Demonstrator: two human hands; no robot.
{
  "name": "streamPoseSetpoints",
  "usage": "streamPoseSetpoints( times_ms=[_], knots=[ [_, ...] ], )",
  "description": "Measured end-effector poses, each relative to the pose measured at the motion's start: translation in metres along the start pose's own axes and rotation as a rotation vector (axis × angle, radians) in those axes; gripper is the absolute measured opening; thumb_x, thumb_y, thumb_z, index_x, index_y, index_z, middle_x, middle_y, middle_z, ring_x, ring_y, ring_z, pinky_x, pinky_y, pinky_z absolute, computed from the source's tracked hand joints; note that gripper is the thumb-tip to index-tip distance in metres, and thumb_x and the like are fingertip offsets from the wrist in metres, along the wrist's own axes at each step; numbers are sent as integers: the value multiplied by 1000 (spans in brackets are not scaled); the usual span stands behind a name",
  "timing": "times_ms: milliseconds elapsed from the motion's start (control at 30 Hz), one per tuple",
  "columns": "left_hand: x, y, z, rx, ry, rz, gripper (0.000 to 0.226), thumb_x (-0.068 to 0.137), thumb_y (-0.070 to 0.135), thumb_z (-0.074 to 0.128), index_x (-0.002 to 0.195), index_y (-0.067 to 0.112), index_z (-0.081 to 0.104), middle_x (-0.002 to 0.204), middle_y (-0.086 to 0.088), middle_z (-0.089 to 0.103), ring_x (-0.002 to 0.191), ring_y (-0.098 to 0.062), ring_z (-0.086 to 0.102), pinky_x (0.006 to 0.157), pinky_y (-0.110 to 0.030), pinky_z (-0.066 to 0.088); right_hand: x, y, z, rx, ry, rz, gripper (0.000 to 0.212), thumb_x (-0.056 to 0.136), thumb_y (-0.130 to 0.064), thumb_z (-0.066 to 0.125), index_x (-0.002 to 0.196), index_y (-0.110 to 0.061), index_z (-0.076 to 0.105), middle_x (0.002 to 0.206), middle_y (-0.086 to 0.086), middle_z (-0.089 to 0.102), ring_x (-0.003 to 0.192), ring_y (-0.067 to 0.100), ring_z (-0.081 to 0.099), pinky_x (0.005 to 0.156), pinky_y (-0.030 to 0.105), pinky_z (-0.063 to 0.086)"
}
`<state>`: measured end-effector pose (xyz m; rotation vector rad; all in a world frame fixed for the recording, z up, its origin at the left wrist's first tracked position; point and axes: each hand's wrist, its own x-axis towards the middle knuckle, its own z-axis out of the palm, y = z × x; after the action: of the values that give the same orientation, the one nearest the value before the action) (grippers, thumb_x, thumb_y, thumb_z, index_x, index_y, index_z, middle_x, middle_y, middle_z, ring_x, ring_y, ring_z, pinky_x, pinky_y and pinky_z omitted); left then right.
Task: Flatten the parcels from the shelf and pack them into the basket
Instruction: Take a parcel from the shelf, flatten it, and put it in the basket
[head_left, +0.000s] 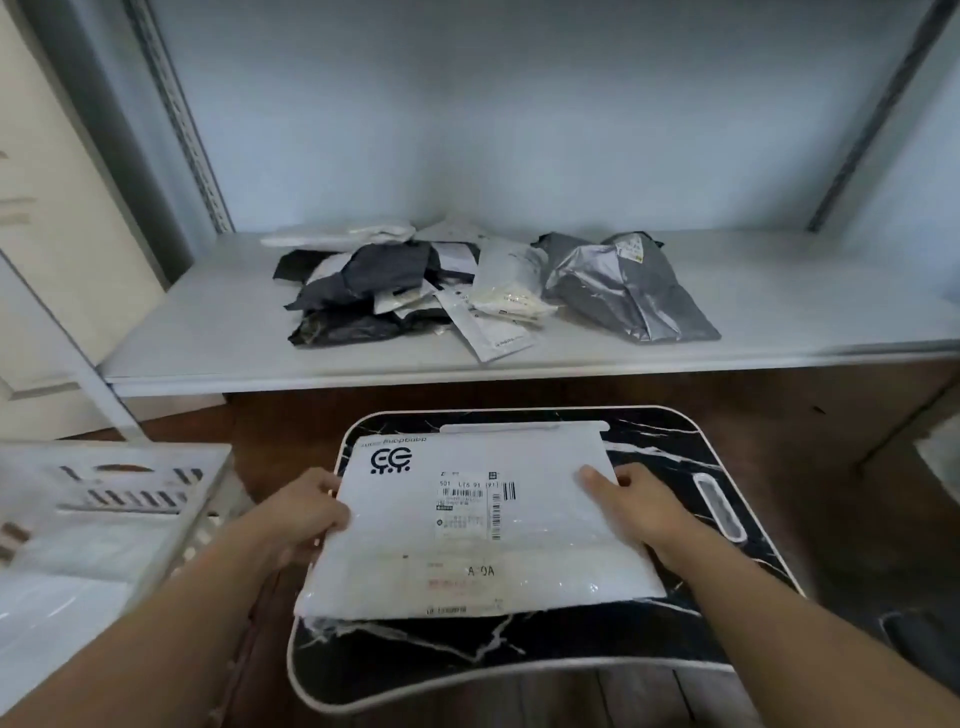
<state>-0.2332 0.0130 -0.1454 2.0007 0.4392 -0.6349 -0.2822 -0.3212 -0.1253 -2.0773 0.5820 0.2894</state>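
A flat white parcel with a shipping label and a black logo lies over a black marble-patterned lap table. My left hand grips its left edge, fingers curled under and thumb on top. My right hand holds the right edge, thumb on the parcel's top. On the grey shelf behind lies a heap of crumpled parcels: black ones, white ones and a silver-grey one. A white slotted basket stands at the left with white parcels inside.
The shelf's metal uprights rise at both sides, with a pale wall behind. Dark wooden floor shows under the shelf and around the lap table. A white panel leans at far left.
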Motion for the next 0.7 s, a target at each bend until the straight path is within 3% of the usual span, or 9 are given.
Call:
streamPoseSetpoints(
  times_ms=[67, 167, 233, 300, 367, 433, 500, 600, 700],
  knots=[
    [15, -12, 20, 162, 100, -25, 24, 81, -9, 52, 102, 4, 48, 82, -17, 57, 64, -24, 52, 49, -25, 40, 8, 19, 20, -37, 10, 18, 59, 89, -44, 63, 129, -7, 41, 110, 4, 58, 99, 24, 60, 80, 35, 50],
    [26, -22, 46, 527, 216, -61, 23, 89, 7, 53, 110, 2, 45, 120, -19, 56, 109, -32, 58, 84, -33, 47, 17, 42, 45, -233, -2, 68, 62, 88, -35, 66, 133, -7, 34, 126, 12, 55, 114, 30, 54, 94, 38, 45],
    [35, -28, 53, 637, 259, -68, 15, 91, 14, 50, 103, 5, 48, 129, -19, 52, 117, -33, 53, 92, -34, 44, 19, 50, 54, -505, 53, 64, 72, 88, -45, 61, 141, -11, 27, 138, 13, 45, 126, 30, 45, 101, 40, 41],
    [46, -36, 60, 648, 319, 57, 30, 90, 18, 49, 116, 3, 49, 134, -18, 44, 122, -36, 45, 100, -40, 40, 24, 54, 62, -735, 132, -40, 73, 92, -58, 46, 148, -19, 18, 148, 9, 33, 136, 28, 32, 106, 43, 35],
    [55, -39, 71, 727, 411, 282, 51, 89, 32, 44, 135, 9, 43, 146, -15, 35, 136, -35, 30, 111, -46, 28, 33, 53, 74, -811, 147, -217, 69, 93, -64, 25, 150, -28, 12, 157, 6, 18, 145, 28, 14, 113, 46, 23],
    [58, -33, 84, 816, 412, 444, 68, 86, 50, 19, 148, 24, 29, 158, -9, 17, 147, -33, 6, 118, -47, 4, 42, 45, 92, -860, 95, -365, 77, 84, -72, -4, 151, -35, 5, 162, 3, -1, 148, 27, -7, 117, 48, 6],
    [60, -29, 99, 905, 350, 508, 78, 80, 61, -7, 152, 36, 8, 161, -3, -5, 146, -29, -17, 115, -47, -16, 49, 39, 111, -900, 20, -450, 92, 68, -75, -27, 150, -42, -3, 161, -1, -16, 145, 26, -24, 116, 52, -8],
    [63, -35, 114, 958, 288, 527, 84, 70, 70, -32, 145, 39, -15, 158, 2, -22, 141, -24, -31, 114, -49, -20, 57, 40, 131, -908, -76, -496, 76, 75, -74, -18, 146, -48, -13, 156, -9, -30, 138, 23, -39, 112, 60, -17],
    [64, -46, 121, 959, 275, 548, 76, 75, 70, -28, 145, 43, -13, 157, 3, -20, 142, -24, -28, 116, -51, -13, 60, 49, 136, -914, -89, -493, 67, 82, -72, -10, 146, -51, -13, 154, -11, -34, 136, 22, -41, 109, 62, -20]
  ],
)
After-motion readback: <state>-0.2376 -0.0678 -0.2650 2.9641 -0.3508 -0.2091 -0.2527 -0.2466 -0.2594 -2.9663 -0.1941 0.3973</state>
